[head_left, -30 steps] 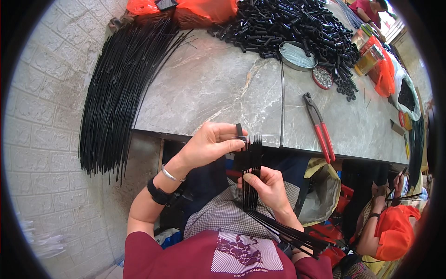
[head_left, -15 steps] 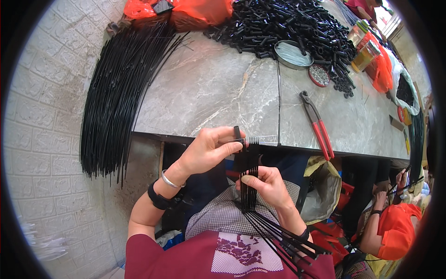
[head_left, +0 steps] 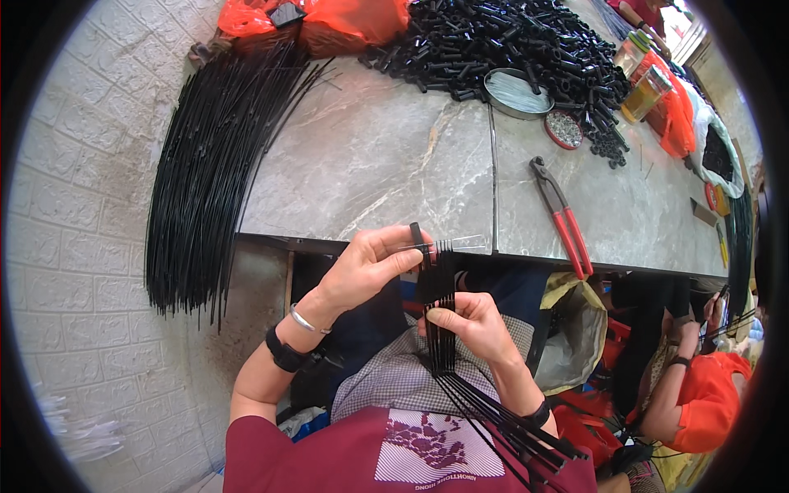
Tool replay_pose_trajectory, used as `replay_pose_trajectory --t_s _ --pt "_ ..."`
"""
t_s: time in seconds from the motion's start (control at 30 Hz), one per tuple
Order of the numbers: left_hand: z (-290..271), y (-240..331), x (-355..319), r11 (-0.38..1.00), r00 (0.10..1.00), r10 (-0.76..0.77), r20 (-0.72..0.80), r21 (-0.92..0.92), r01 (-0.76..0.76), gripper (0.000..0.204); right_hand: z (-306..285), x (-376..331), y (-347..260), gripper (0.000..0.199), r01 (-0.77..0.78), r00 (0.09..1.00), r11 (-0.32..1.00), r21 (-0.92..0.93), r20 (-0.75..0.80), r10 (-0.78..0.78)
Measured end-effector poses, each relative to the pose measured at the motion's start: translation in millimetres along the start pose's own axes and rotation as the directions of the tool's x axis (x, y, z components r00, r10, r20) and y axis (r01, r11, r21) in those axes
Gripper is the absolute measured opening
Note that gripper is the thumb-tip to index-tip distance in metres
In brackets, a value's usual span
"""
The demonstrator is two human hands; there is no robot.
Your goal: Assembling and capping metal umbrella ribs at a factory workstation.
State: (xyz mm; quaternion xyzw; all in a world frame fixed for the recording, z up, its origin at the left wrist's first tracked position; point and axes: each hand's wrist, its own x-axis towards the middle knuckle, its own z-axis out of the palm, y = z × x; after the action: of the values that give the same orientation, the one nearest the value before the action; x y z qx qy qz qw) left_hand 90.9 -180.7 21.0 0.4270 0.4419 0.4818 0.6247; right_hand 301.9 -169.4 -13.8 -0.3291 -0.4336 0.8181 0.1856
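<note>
In front of my lap, my right hand [head_left: 472, 326] is closed around a row of thin black strips [head_left: 441, 349], thumb across their front. Their upper ends stand side by side in a flat fan, while the lower lengths gather and trail down to the right over my forearm. My left hand [head_left: 368, 267] pinches at the top left of that row, where a short black tube [head_left: 416, 235] sticks up between thumb and fingers. A thin, shiny pin [head_left: 468, 243] lies crosswise at the strip tops, pointing right; whether it passes through them is too small to tell.
A thick bunch of long black strips [head_left: 197, 181] hangs over the table's left end. Black tubes [head_left: 509, 41] are heaped at the back, beside a round tin of pins [head_left: 519, 92] and a red dish [head_left: 564, 130]. Red-handled pincers [head_left: 567, 230] lie near the edge. A co-worker's red sleeve [head_left: 711, 403] is at right.
The thin pin and the strip tops have shifted slightly left with my left hand. Both hands keep their grip; the view has moved a little.
</note>
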Motion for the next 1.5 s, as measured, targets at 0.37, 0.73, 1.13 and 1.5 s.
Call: replay_pose_trajectory --t_s 0.37,0.73,1.13,1.5 --pt "6 -4 -7 0.992 0.988 0.041 -0.147 0.123 -0.023 0.029 0 2 3 0.012 0.000 1.000 1.000 -0.002 0.000 0.000" --pt "5 -11 -9 0.996 0.985 0.047 -0.166 0.076 -0.035 0.029 -4 6 6 0.016 0.000 0.999 1.000 -0.005 0.052 0.001" --pt "11 -3 -14 0.993 0.989 0.082 -0.123 0.094 -0.071 0.030 3 12 -7 0.015 0.255 0.956 0.941 -0.221 -0.090 -0.280" --pt "17 -4 -17 0.986 0.978 0.100 -0.181 0.152 -0.073 0.031 4 11 -10 0.019 0.300 0.935 0.904 -0.304 -0.094 -0.342"
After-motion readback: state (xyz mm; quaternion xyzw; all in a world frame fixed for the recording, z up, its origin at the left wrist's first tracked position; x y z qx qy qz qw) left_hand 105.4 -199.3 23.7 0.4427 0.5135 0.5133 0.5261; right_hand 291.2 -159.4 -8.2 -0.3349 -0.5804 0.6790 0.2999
